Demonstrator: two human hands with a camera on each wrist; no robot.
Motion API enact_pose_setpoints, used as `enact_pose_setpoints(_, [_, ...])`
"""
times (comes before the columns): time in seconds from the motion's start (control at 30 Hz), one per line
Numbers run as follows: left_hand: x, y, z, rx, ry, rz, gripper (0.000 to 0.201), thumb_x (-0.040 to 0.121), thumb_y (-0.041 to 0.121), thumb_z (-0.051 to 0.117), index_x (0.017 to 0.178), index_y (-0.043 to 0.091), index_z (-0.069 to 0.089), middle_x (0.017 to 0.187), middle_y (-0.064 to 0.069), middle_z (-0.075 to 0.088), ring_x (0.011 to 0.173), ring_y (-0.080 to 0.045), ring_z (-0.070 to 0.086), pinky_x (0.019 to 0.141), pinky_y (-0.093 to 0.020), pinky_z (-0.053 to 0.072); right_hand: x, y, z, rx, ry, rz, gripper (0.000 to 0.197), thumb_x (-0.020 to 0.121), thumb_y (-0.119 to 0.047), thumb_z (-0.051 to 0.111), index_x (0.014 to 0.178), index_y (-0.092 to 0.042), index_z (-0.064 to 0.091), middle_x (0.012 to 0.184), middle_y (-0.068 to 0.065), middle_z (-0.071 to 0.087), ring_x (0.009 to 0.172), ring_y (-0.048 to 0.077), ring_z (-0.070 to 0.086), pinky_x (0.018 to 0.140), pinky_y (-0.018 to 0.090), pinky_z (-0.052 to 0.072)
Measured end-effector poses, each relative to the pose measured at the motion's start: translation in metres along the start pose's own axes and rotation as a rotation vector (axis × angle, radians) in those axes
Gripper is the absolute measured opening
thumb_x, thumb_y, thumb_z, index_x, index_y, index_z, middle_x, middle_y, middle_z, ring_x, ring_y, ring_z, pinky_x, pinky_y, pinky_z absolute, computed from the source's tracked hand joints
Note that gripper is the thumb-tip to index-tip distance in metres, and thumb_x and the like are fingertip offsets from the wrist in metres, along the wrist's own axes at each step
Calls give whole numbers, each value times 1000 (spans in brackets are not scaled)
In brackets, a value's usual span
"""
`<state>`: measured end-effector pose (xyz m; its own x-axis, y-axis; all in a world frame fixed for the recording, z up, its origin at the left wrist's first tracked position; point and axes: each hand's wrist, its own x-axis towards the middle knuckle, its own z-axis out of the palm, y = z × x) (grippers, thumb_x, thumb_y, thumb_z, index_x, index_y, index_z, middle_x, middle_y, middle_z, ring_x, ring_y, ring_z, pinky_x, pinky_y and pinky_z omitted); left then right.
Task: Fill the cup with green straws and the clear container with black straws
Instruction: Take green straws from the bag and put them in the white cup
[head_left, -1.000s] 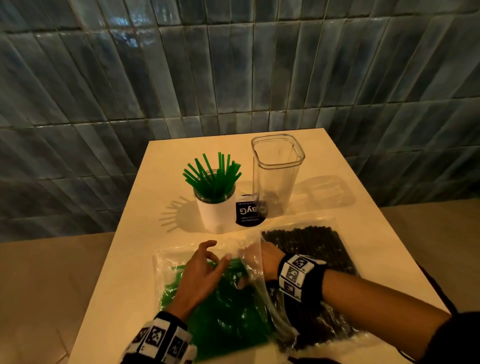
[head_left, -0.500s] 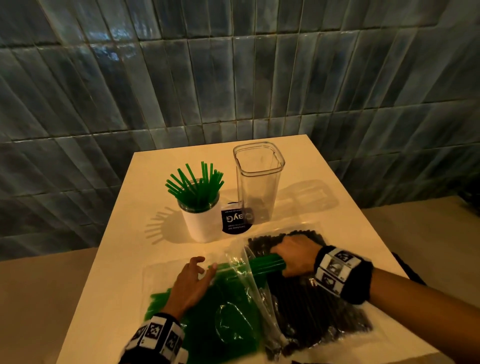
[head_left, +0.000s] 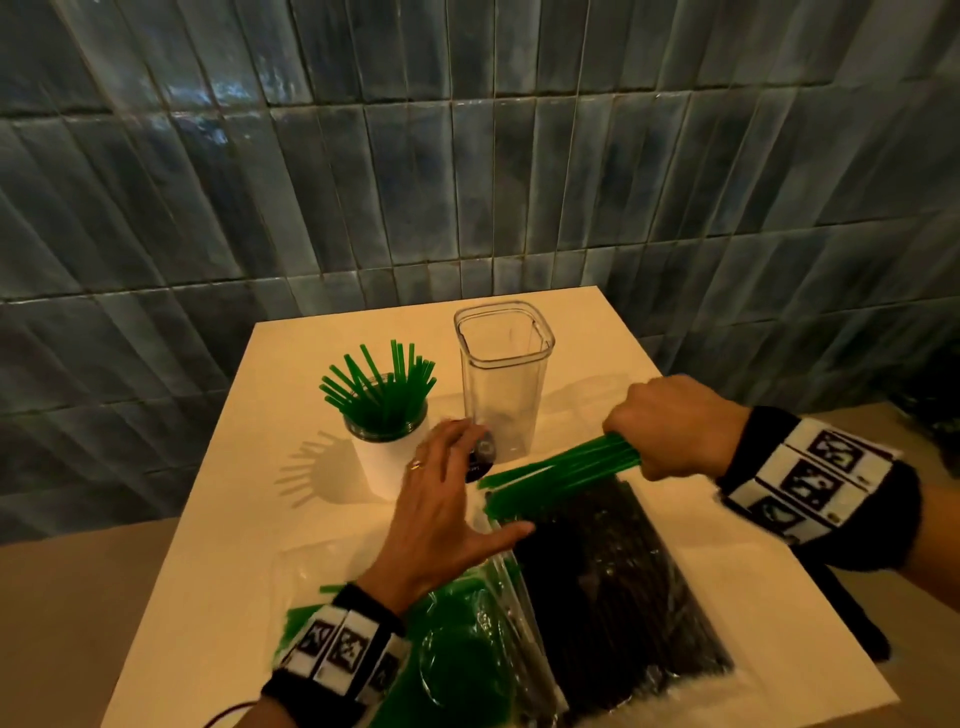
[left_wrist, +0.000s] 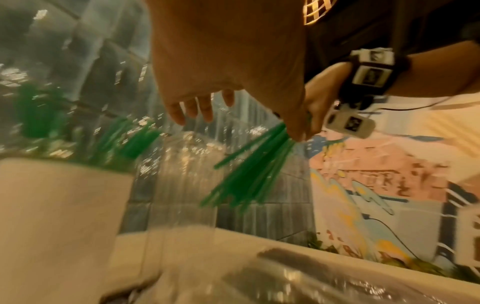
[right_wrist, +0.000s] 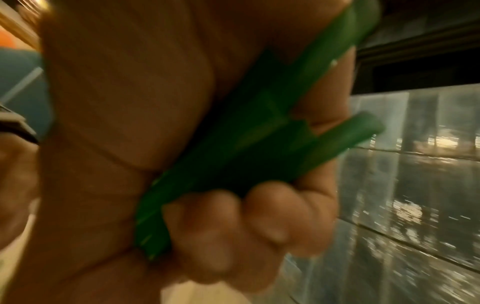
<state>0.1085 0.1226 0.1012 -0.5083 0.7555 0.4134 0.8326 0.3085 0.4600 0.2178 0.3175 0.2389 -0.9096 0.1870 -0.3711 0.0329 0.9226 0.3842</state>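
— Largest first? Pale table (head_left: 218, 519) across the lower half of the head view, under a dark tiled wall (head_left: 467, 156) filling the top.
— Then, lower centre and lower right: bag of black straws (head_left: 613, 587) flat on the table, bag of green straws (head_left: 457, 654) touching its left edge, partly behind the left wrist.
— And standing, middle of frame?
— Clear container (head_left: 501, 389), upright, nothing visible inside. Just left of it, white cup (head_left: 387, 460), upright, with green straws (head_left: 382, 387) fanned out of its mouth.
— Hands?
— Right hand (head_left: 675, 426), right of centre, clenched around one end of a bundle of green straws (head_left: 561, 475), slanting down-left above the black bag. Same grip close up in the right wrist view (right_wrist: 233, 144), fingers (right_wrist: 233, 222) curled over.
— Left hand (head_left: 441, 514), centre, fingers spread and loose, grasping nothing, raised in front of the cup.
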Motion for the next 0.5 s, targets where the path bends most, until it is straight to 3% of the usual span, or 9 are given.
enact_pose_setpoints(0.07, [14,14,-1,68,-51,82,94,67,70,62,140,23,25,139,-10,46,129,-20,38,103,-39,31,-2,-18,-18,8,74,-87,28,86,-25,57,113,-18,59,110,9,60,101,28,60,75,31,43])
enact_pose_setpoints(0.13, [19,15,0,46,-35,52,72,71,54,70,129,21,43,114,-5,64,102,-20,62,84,-29,44,-1,-34,-30,43,147,-167,28,87,-27,57,112,-16,57,108,10,60,99,29,60,74,32,43])
enact_pose_setpoints(0.17, [18,11,0,30,-15,14,58,73,46,71,121,20,52,100,-2,69,86,-20,67,73,-26,47,0,-39,-35,71,189,-183,28,87,-30,57,111,-16,57,105,9,59,98,28,59,73,31,41])
enact_pose_setpoints(0.23, [13,-2,0,-8,36,-89,38,76,35,72,109,19,62,83,-1,71,70,-22,67,60,-25,47,2,-37,-43,200,251,-181,34,84,-42,61,112,-21,57,101,2,60,95,23,59,73,29,42])
enact_pose_setpoints(0.33, [1,-12,-5,-236,166,-290,20,80,30,73,98,23,67,63,8,64,54,-9,59,50,-16,38,2,-21,-54,749,272,-127,86,63,-62,72,137,-36,37,119,-16,53,110,7,51,96,29,43])
enact_pose_setpoints(0.4, [-2,-10,-11,-418,248,-423,11,80,26,72,86,29,64,48,15,54,44,-1,49,45,-10,31,5,-22,-53,1251,407,-112,113,48,-60,73,145,-39,19,130,-14,50,119,3,48,103,27,38])
enact_pose_setpoints(0.47, [-2,-6,-15,-581,281,-464,14,80,20,72,77,29,62,46,18,54,40,2,43,45,-10,31,14,-40,-45,1606,419,-170,111,45,-49,76,143,-34,25,133,-9,51,123,8,49,104,29,40])
enact_pose_setpoints(0.5, [0,-3,-15,-656,264,-450,14,80,16,72,76,27,64,49,18,58,42,3,45,47,-12,34,21,-54,-39,1741,351,-221,97,47,-41,77,135,-33,36,130,-7,54,123,11,50,102,30,44])
